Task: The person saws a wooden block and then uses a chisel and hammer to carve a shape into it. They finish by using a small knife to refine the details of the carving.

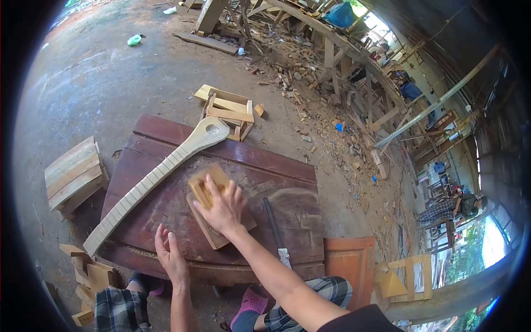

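Note:
My right hand (224, 209) grips a small light-brown wooden block (214, 176), fingers spread over its top. Under that hand, a second, darker wooden block (209, 231) lies on the dark red panelled board; how the two blocks touch is partly hidden. My left hand (173, 259) hovers near the board's front edge, thumb apart from the fingers, holding nothing. Across the left part of the board rests a long pale wooden piece (145, 183) with cross lines and a holed, rounded end. A thin dark strip (272, 222) with a white-wrapped end (284, 258) lies to the right.
The dark red board (276, 166) is dusty and serves as the work surface. Behind it stands a small wooden frame (231, 113). A slatted wooden piece (74, 174) and stacked offcuts (94, 279) are at left, an orange panel (351, 265) at right. Scraps litter the ground; people sit farther off.

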Demonstrator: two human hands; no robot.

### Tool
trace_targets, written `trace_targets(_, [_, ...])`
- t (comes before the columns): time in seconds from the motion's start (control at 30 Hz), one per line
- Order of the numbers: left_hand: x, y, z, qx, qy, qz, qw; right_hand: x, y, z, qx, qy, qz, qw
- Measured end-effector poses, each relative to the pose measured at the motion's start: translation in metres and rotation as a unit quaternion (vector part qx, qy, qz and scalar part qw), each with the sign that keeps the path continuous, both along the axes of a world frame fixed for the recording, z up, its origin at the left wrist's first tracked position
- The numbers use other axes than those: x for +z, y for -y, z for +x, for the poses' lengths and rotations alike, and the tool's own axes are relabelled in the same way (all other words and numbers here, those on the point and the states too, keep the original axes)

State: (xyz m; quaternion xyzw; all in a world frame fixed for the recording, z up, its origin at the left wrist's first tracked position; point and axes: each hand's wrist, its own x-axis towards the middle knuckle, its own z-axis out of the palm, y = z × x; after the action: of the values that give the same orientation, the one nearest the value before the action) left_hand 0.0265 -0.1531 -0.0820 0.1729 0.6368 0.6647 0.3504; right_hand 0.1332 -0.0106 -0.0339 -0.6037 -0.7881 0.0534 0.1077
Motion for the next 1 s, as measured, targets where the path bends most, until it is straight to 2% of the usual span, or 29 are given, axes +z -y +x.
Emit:
trace_targets(0.1, [-0.007,-0.003,-0.005,-0.002,0.014,0.006,1.000,0.003,-0.057,-0.040,-0.009,-0.040,-0.015,0.999])
trace_targets(0.17, [0.012,-0.004,0.002,-0.018,0.018,0.024,0.999,0.018,-0.082,-0.061,-0.025,-0.060,-0.029,0.997])
trace_targets(0.23, [0.023,-0.005,0.013,-0.048,0.009,0.051,0.998,0.062,-0.090,-0.066,-0.044,-0.071,-0.060,0.995])
trace_targets(0.33, [0.042,-0.003,0.035,-0.118,0.050,0.069,0.989,0.097,-0.077,-0.050,-0.052,-0.083,0.004,0.995])
trace_targets(0.4, [0.055,0.000,0.057,-0.132,0.143,0.118,0.974,0.113,-0.041,-0.024,-0.057,-0.035,0.095,0.993])
trace_targets(0.47, [0.083,0.018,0.073,-0.174,0.104,0.053,0.978,0.127,0.013,0.012,-0.041,-0.060,0.105,0.992])
trace_targets(0.53, [0.115,0.037,0.099,-0.192,0.203,-0.012,0.960,0.120,0.064,0.047,-0.035,-0.081,0.087,0.992])
trace_targets(0.6, [0.086,0.056,0.131,-0.299,0.369,0.109,0.873,0.099,0.114,0.084,-0.016,-0.130,0.119,0.984])
trace_targets(0.67, [0.088,0.095,0.166,-0.290,0.458,0.025,0.840,0.084,0.161,0.112,-0.058,-0.094,0.104,0.988])
trace_targets(0.7, [0.094,0.114,0.180,-0.289,0.466,-0.006,0.836,0.078,0.179,0.123,-0.102,-0.066,0.108,0.987])
trace_targets(0.83, [0.074,0.161,0.215,-0.286,0.542,-0.018,0.790,0.059,0.221,0.152,-0.087,-0.061,0.050,0.993])
trace_targets(0.93, [0.052,0.156,0.226,-0.215,0.560,-0.017,0.800,0.042,0.216,0.151,-0.081,-0.040,0.031,0.995])
trace_targets(1.0, [0.040,0.144,0.223,-0.185,0.579,0.040,0.793,0.036,0.205,0.140,-0.074,-0.036,0.013,0.997])
